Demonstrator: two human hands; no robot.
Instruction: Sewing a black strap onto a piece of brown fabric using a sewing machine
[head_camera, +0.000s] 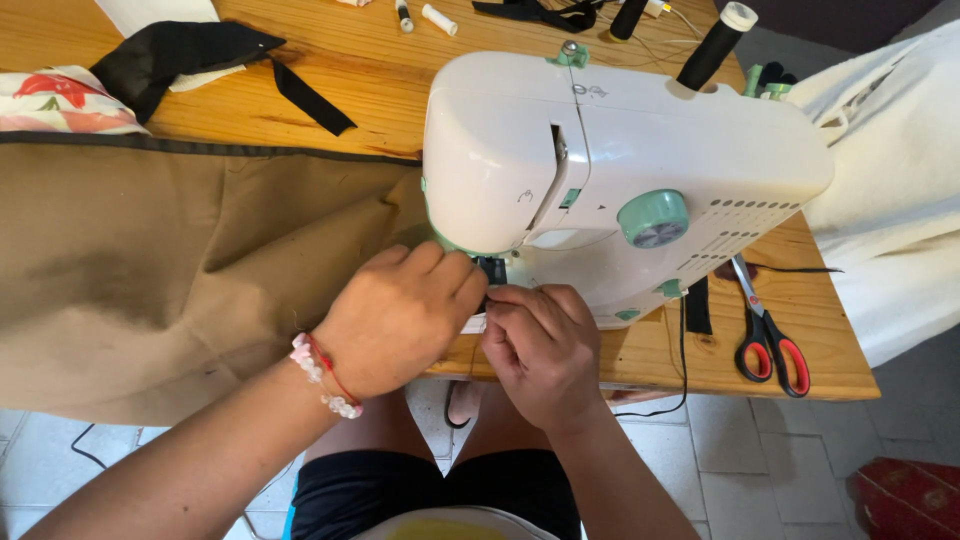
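Note:
A white sewing machine (620, 150) with mint green knobs stands on a wooden table (830, 360). Brown fabric (170, 270) spreads left of it and runs under its head. My left hand (395, 315), with a bead bracelet on the wrist, rests curled on the fabric just below the needle area. My right hand (545, 345) sits close beside it, fingertips pinched at something small and dark near the presser foot; the hands hide what exactly is gripped. A black thread spool (715, 45) stands on top of the machine.
Red-handled scissors (768, 340) lie right of the machine near the table edge. Cream cloth (890, 190) hangs at the right. Black fabric pieces (175, 55), a flowered cloth (55, 100) and small spools (438, 18) lie at the back. Tiled floor below.

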